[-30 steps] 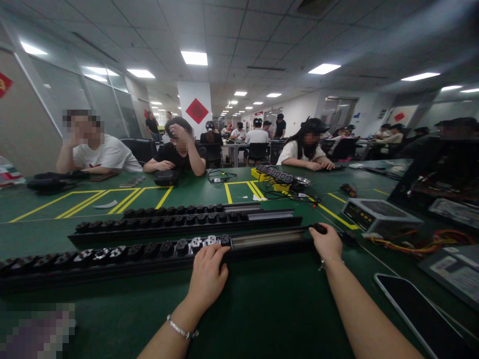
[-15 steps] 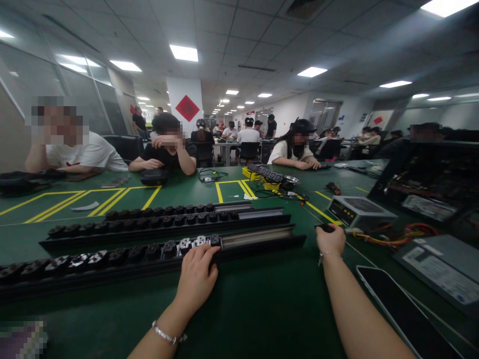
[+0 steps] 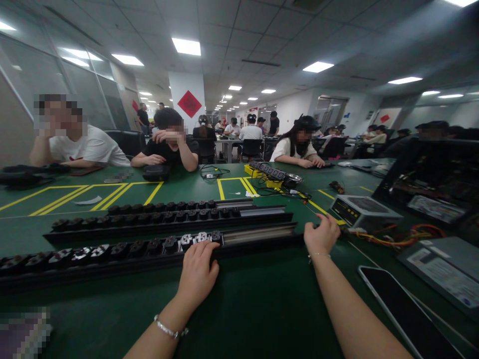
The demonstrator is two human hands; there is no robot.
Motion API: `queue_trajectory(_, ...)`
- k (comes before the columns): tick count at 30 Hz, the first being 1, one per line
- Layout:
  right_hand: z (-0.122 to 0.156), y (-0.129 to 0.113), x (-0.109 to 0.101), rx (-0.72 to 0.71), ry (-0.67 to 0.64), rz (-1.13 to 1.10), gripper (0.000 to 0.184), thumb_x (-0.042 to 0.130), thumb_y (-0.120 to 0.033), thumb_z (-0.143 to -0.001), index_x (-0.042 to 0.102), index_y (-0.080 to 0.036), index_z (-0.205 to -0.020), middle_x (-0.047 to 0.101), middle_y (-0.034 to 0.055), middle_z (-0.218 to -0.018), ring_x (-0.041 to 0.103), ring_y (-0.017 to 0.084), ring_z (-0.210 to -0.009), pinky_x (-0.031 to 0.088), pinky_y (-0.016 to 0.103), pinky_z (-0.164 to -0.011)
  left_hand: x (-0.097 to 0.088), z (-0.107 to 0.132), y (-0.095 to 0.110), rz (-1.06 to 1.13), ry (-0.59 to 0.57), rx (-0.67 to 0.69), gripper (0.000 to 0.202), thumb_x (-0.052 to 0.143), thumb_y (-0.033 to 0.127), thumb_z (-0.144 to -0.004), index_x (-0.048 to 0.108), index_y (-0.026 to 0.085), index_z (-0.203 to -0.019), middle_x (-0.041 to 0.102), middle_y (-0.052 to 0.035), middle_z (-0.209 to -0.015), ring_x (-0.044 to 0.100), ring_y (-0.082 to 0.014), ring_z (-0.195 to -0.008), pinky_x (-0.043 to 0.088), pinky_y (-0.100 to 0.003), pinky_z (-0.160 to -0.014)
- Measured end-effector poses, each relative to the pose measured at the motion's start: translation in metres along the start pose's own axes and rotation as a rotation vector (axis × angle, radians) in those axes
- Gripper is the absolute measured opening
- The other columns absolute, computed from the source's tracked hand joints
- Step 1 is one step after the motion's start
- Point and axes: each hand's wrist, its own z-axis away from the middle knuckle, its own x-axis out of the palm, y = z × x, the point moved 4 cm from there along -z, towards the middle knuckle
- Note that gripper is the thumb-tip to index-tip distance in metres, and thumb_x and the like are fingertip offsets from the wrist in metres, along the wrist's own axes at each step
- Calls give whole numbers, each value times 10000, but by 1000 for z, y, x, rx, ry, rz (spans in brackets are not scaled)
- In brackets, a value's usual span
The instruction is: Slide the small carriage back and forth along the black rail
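Observation:
Closest to me on the green table is a long black power strip, a channel with a row of socket modules in it. Its right part is a bare channel. My left hand is closed over its front edge, fingers by the last sockets and thumb on the near side. At the strip's right end is my right hand, with fingers curled and thumb bent; what they hold is hidden. Two similar strips, a middle one and a far one, lie behind.
On the right are a phone, a metal power supply box, a larger grey box and coloured wires. A yellow-based socket strip with cables lies farther back. Co-workers sit across the table.
My right hand has moved left to the near strip's right end, and the black piece seen in it before is hidden now. My left hand stays on the strip. The view has shifted slightly.

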Motion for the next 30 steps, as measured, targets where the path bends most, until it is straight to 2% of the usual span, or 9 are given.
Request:
queue_trajectory(2, 22, -43, 1, -229, -76, -74, 388, 432, -214, -741, 567, -152, -1100, 488, 148, -1250, 387, 276, -1209, 279, 489, -1021, -1, 0, 0, 29, 19, -26, 328, 471, 118, -724, 561, 229, -1020, 605, -49, -1051, 517, -228, -1034, 404, -425, -930)
queue_trajectory(6, 91, -127, 12, -636, -421, -267, 367, 414, -232, -807, 560, -171, -1138, 556, 108, -1212, 450, 217, -1163, 328, 397, -1012, -4, -1, 2, 69, 44, -65, 291, 440, 69, -686, 527, 216, -922, 592, -49, -978, 530, -212, -978, 427, -400, -894)
queue_trajectory(8, 124, -159, 18, -715, -551, -289, 396, 443, -278, -821, 533, -163, -1190, 544, 103, -1255, 441, 211, -1182, 323, 376, -1013, -6, -1, 3, 85, 67, -84, 285, 429, 54, -674, 509, 209, -900, 582, -50, -944, 530, -206, -949, 437, -394, -879)
queue_trajectory(11, 154, -188, 29, -697, -658, -243, 376, 473, -338, -830, 542, -239, -1185, 615, 47, -1159, 512, 197, -1080, 353, 367, -943, -7, -2, 4, 115, 118, -97, 261, 427, 51, -675, 491, 213, -870, 565, -48, -911, 526, -202, -900, 451, -395, -848)
queue_trajectory(15, 159, -200, 35, -593, -657, -131, 252, 529, -379, -794, 606, -292, -1017, 661, 11, -1017, 539, 210, -982, 358, 367, -855, -9, -1, 4, 135, 178, -89, 265, 430, 65, -703, 494, 213, -914, 561, -57, -942, 524, -208, -911, 449, -404, -850)
queue_trajectory(20, 147, -191, 34, -531, -652, -113, 198, 542, -286, -754, 608, -249, -937, 666, 18, -897, 565, 196, -883, 362, 331, -806, -6, 0, 4, 77, 79, -67, 277, 447, 82, -701, 517, 211, -936, 581, -53, -969, 525, -207, -934, 442, -400, -868)
queue_trajectory(26, 142, -180, 31, -538, -627, -155, 206, 543, -326, -779, 596, -249, -963, 665, 14, -950, 568, 195, -939, 296, 378, -933, -5, 0, 5, 31, 31, -33, 304, 456, 95, -704, 529, 214, -973, 593, -59, -1035, 509, -227, -1025, 404, -421, -932)
queue_trajectory(30, 142, -180, 32, -546, -626, -167, 201, 552, -363, -791, 593, -249, -952, 664, 15, -958, 564, 201, -949, 297, 379, -927, -4, 0, 5, 23, 23, -18, 304, 460, 96, -705, 539, 216, -973, 596, -59, -1038, 511, -230, -1029, 400, -417, -932)
